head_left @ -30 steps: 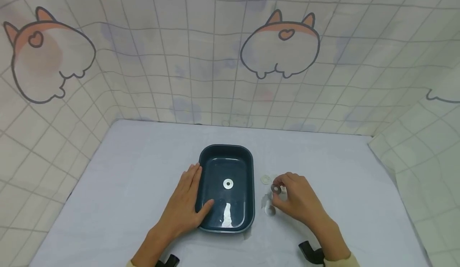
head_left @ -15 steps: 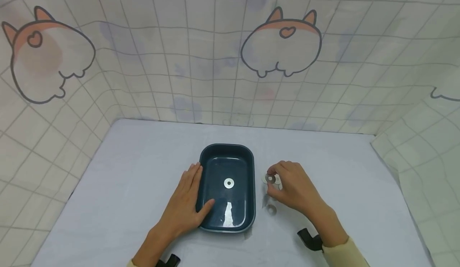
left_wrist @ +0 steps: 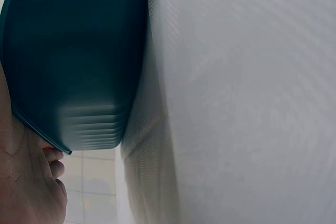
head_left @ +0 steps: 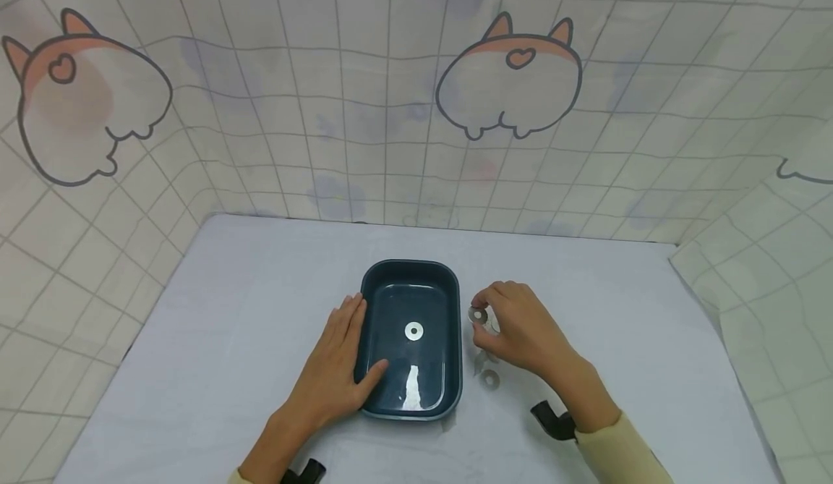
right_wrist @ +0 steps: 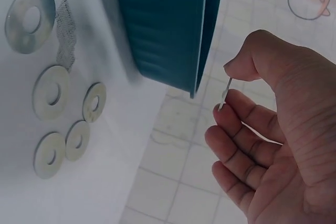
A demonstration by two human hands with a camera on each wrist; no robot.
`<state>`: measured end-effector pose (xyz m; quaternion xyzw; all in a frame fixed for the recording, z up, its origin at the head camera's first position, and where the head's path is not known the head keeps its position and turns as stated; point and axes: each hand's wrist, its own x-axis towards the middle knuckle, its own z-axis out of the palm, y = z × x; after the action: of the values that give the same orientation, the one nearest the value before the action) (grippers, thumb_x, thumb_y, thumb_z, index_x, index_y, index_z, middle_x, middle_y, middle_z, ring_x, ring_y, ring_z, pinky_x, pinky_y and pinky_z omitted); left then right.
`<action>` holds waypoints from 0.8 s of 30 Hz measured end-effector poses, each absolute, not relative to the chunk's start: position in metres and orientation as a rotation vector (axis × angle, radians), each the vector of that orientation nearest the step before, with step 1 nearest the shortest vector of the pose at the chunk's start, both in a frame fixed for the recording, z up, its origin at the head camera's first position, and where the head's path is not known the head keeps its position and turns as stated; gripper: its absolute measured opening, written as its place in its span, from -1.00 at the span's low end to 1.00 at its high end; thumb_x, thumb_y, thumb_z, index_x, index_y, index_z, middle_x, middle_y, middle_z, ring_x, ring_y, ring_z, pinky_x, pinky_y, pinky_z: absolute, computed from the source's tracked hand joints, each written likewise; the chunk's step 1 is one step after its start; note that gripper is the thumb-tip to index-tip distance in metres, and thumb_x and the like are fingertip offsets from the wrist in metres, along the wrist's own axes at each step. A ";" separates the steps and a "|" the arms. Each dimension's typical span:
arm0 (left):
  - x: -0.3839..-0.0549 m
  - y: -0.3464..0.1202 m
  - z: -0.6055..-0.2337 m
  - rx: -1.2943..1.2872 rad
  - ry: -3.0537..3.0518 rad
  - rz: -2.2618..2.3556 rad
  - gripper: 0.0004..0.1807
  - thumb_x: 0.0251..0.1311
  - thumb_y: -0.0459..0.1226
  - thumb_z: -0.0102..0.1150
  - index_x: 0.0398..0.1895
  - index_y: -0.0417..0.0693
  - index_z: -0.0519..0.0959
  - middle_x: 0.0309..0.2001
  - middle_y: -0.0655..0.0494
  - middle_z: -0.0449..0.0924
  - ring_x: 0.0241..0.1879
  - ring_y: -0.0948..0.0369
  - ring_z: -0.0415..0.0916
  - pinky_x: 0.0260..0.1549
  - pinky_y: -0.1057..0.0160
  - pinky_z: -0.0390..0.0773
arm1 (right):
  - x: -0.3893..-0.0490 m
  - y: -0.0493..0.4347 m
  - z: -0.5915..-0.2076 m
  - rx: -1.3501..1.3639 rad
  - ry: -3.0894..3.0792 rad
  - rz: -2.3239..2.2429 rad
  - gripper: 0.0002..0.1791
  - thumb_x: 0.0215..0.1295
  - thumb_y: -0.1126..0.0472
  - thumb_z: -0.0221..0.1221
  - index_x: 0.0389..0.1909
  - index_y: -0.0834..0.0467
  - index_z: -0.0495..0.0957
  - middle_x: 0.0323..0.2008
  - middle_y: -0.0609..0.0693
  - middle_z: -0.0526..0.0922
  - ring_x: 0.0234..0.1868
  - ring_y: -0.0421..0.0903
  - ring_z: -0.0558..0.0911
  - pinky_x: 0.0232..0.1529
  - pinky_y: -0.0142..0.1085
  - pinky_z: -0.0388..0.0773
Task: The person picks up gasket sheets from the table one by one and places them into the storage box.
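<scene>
My right hand pinches a flat metal washer between thumb and fingertips, just right of the dark teal tray. In the right wrist view the pinched washer shows edge-on, held above the table. My left hand rests along the tray's left rim with straight fingers, thumb over the edge. Inside the tray lies one washer. On the white cloth below the right hand are several more washers, among them a large one and a smaller one; the hand partly covers them in the head view.
A white cloth covers the table, with a grey mesh-like patch by the washers. A grid-patterned curtain with cartoon animals stands behind and at both sides. Black curved pieces sit at both wrists.
My right hand has moved up and left toward the tray, carrying the pinched washer with it. The left hand and tray stay about where they were.
</scene>
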<state>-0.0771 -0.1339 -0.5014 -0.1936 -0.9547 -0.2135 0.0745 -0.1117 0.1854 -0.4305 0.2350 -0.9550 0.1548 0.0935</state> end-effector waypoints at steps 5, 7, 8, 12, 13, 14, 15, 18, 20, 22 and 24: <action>-0.078 -0.135 -0.502 -0.585 -2.869 -0.632 0.08 0.33 0.16 0.23 0.72 -0.17 -0.01 0.74 -0.06 -0.03 0.74 -0.01 -0.07 0.76 0.25 -0.32 | -0.117 0.180 -0.427 0.706 -2.851 0.434 -0.76 0.17 0.16 0.41 -0.15 0.12 0.72 -0.24 -0.06 0.75 -0.18 -0.07 0.64 0.16 -0.07 0.72; -0.078 -0.135 -0.502 -0.587 -2.866 -0.634 0.08 0.33 0.15 0.23 0.72 -0.18 -0.01 0.74 -0.07 -0.03 0.74 -0.01 -0.07 0.73 0.33 -0.41 | -0.119 0.178 -0.425 0.705 -2.863 0.424 -0.75 0.18 0.15 0.42 -0.14 0.12 0.72 -0.25 -0.07 0.75 -0.18 -0.08 0.63 0.16 -0.07 0.72; -0.078 -0.135 -0.502 -0.589 -2.862 -0.631 0.08 0.33 0.15 0.23 0.72 -0.18 -0.01 0.74 -0.07 -0.03 0.74 -0.01 -0.06 0.72 0.36 -0.45 | -0.120 0.177 -0.424 0.705 -2.868 0.420 -0.75 0.18 0.14 0.42 -0.13 0.12 0.72 -0.25 -0.07 0.75 -0.18 -0.08 0.63 0.17 -0.07 0.72; -0.078 -0.135 -0.503 -0.596 -2.849 -0.633 0.08 0.32 0.14 0.25 0.71 -0.19 0.00 0.73 -0.08 -0.01 0.73 -0.03 -0.04 0.70 0.40 -0.48 | -0.124 0.172 -0.419 0.719 -2.880 0.414 -0.73 0.19 0.13 0.42 -0.12 0.13 0.72 -0.24 -0.06 0.75 -0.16 -0.07 0.64 0.17 -0.07 0.72; -0.078 -0.135 -0.503 -0.596 -2.849 -0.636 0.08 0.31 0.14 0.25 0.71 -0.19 0.00 0.74 -0.07 -0.01 0.73 -0.03 -0.04 0.70 0.40 -0.48 | -0.125 0.171 -0.418 0.723 -2.882 0.417 -0.73 0.20 0.13 0.42 -0.12 0.13 0.72 -0.23 -0.06 0.76 -0.16 -0.07 0.64 0.18 -0.07 0.72; -0.078 -0.134 -0.503 -0.596 -2.851 -0.637 0.09 0.31 0.14 0.25 0.72 -0.18 0.00 0.74 -0.07 -0.02 0.73 -0.02 -0.04 0.71 0.38 -0.47 | -0.126 0.169 -0.417 0.729 -2.882 0.420 -0.74 0.20 0.13 0.42 -0.12 0.13 0.72 -0.23 -0.06 0.76 -0.15 -0.07 0.64 0.17 -0.07 0.71; -0.078 -0.135 -0.503 -0.594 -2.853 -0.641 0.09 0.31 0.14 0.25 0.72 -0.18 0.00 0.74 -0.07 -0.02 0.73 -0.02 -0.05 0.72 0.36 -0.44 | -0.127 0.168 -0.416 0.736 -2.883 0.425 -0.74 0.20 0.13 0.42 -0.12 0.13 0.72 -0.22 -0.06 0.76 -0.15 -0.07 0.64 0.18 -0.07 0.71; -0.078 -0.135 -0.502 -0.585 -2.870 -0.649 0.09 0.32 0.15 0.24 0.73 -0.16 -0.02 0.75 -0.04 -0.05 0.74 0.01 -0.07 0.76 0.24 -0.32 | -0.130 0.165 -0.412 0.754 -2.887 0.444 -0.75 0.21 0.13 0.42 -0.11 0.12 0.72 -0.20 -0.06 0.77 -0.13 -0.07 0.64 0.19 -0.07 0.69; -0.078 -0.135 -0.502 -0.582 -2.880 -0.649 0.09 0.33 0.16 0.22 0.73 -0.15 -0.03 0.75 -0.03 -0.06 0.74 0.02 -0.08 0.77 0.18 -0.25 | -0.132 0.163 -0.411 0.762 -2.893 0.456 -0.75 0.22 0.13 0.41 -0.11 0.11 0.73 -0.19 -0.06 0.77 -0.11 -0.06 0.65 0.20 -0.07 0.69; -0.077 -0.135 -0.502 -0.580 -2.890 -0.653 0.08 0.34 0.16 0.21 0.73 -0.14 -0.04 0.75 -0.02 -0.07 0.75 0.03 -0.09 0.77 0.19 -0.25 | -0.134 0.161 -0.409 0.769 -2.902 0.467 -0.75 0.23 0.13 0.40 -0.11 0.12 0.73 -0.18 -0.06 0.77 -0.09 -0.05 0.66 0.22 -0.06 0.68; -0.077 -0.135 -0.502 -0.582 -2.897 -0.657 0.08 0.36 0.17 0.19 0.73 -0.14 -0.05 0.76 -0.01 -0.09 0.75 0.03 -0.10 0.76 0.23 -0.31 | -0.136 0.159 -0.408 0.772 -2.910 0.477 -0.75 0.24 0.12 0.39 -0.10 0.11 0.73 -0.16 -0.05 0.78 -0.07 -0.05 0.66 0.24 -0.05 0.68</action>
<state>-0.0773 -0.1349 -0.5015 -0.1918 -0.9555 -0.2166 0.0571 -0.1355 0.1589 -0.4077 0.2530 -0.9536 0.1563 0.0464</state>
